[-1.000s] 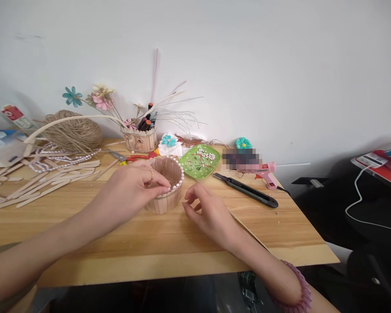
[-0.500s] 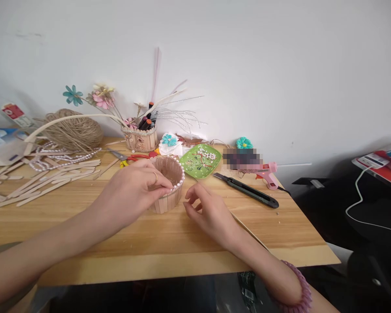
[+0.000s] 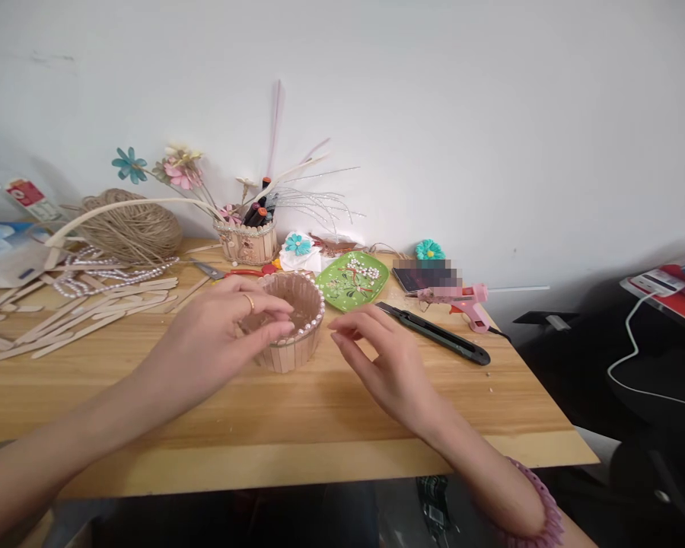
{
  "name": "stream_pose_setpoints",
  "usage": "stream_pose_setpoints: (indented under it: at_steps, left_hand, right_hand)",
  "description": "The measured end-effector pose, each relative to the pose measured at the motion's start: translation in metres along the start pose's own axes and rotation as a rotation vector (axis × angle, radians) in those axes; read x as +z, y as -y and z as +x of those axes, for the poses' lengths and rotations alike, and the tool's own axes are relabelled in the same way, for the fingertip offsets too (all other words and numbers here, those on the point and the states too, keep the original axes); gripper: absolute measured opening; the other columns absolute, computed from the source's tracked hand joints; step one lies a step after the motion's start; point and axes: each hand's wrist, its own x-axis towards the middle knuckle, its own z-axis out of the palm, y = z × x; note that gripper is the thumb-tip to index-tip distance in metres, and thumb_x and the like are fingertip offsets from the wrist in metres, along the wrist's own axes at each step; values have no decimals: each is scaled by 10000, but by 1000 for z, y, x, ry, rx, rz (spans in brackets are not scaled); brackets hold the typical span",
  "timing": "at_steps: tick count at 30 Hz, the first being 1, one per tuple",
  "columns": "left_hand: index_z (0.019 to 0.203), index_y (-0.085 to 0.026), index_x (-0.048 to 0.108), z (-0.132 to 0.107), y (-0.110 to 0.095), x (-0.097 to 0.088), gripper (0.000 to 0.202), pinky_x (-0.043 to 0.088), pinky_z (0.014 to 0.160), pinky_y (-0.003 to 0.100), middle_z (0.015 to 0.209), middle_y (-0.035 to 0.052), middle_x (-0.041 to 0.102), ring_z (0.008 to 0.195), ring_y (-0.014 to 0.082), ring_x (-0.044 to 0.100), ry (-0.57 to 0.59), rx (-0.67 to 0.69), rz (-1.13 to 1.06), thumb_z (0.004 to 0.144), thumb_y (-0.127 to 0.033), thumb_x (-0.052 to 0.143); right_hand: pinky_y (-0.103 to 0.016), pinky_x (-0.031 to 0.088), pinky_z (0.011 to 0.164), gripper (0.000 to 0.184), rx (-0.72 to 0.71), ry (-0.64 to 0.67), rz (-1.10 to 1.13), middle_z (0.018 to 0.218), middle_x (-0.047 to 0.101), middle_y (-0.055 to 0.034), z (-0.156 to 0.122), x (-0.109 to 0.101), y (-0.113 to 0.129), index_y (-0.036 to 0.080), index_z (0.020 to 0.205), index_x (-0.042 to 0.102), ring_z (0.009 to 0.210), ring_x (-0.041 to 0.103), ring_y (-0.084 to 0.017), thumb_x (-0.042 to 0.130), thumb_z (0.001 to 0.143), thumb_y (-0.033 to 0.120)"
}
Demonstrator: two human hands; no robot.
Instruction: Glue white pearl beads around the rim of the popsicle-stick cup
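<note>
Pearl-edged wooden basket (image 3: 288, 355), centre frame, with left hand (image 3: 214, 327) at rim, fingertips parted, and right hand (image 3: 389, 364) beside, grip indeterminable.

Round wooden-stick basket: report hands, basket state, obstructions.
Bare left hand open at round wooden-stick basket; right hand beside it, grip unclear. Basket upright, white pearls along right rim. Long black utility knife beyond right hand, clear of basket.

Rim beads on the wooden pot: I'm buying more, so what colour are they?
The rim beads are pearly white, best seen in the head view.
</note>
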Motion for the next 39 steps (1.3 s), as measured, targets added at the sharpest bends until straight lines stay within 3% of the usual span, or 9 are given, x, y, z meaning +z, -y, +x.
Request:
stream_pose_setpoints:
  at_steps: [4, 7, 15, 22, 30, 39]
  left_hand:
    - [877, -241, 749, -7, 3, 13, 246, 462, 919, 486, 993, 69, 701, 1027, 305, 611, 31, -4, 49, 718, -427, 728]
    - [820, -241, 752, -9, 4, 20, 115, 413, 989, 514, 880, 44, 736, 1018, 289, 620, 56, 74, 71, 759, -316, 690]
    - [802, -217, 759, -7, 7, 21, 89, 322, 1039, 570, 828, 36, 778, 994, 274, 640, 47, 113, 38, 781, -216, 673]
    - [780, -260, 774, -7, 5, 21, 134, 321, 1055, 544, 790, 10, 769, 978, 254, 635, 34, 123, 37, 823, -261, 647]
    - [781, -266, 773, -8, 9, 23, 141, 324, 1060, 533, 815, 9, 757, 980, 241, 630, 32, 119, 41, 825, -258, 640]
    - [796, -265, 778, -8, 9, 21, 143, 331, 1060, 536, 782, 18, 752, 981, 241, 630, 44, 121, 34, 828, -252, 639]
  right_hand:
    - [-319, 498, 779, 163, -133, 68, -41, 947, 638, -81, 20, -5, 6, 166, 999, 667, 895, 610, -187, 511, 950, 165]
    - [-323, 477, 798, 171, -197, 158, -64, 896, 651, -81, 38, -4, 4, 131, 962, 696, 898, 597, -193, 530, 946, 169]
    - [-293, 473, 813, 125, -155, 412, 21, 880, 660, -29, 59, -5, 0, 173, 893, 688, 880, 600, -152, 576, 918, 122]
    - [-290, 460, 765, 90, -115, 437, 38, 838, 658, -22, 60, -7, 1, 171, 850, 679, 829, 592, -152, 614, 897, 130]
    - [-311, 463, 815, 114, -72, 455, 62, 837, 653, -13, 61, -6, 0, 182, 793, 644, 845, 594, -157, 630, 876, 104]
    - [-306, 471, 788, 96, -139, 495, 32, 867, 656, -25, 63, -9, 1, 178, 866, 663, 871, 599, -164, 593, 906, 125]
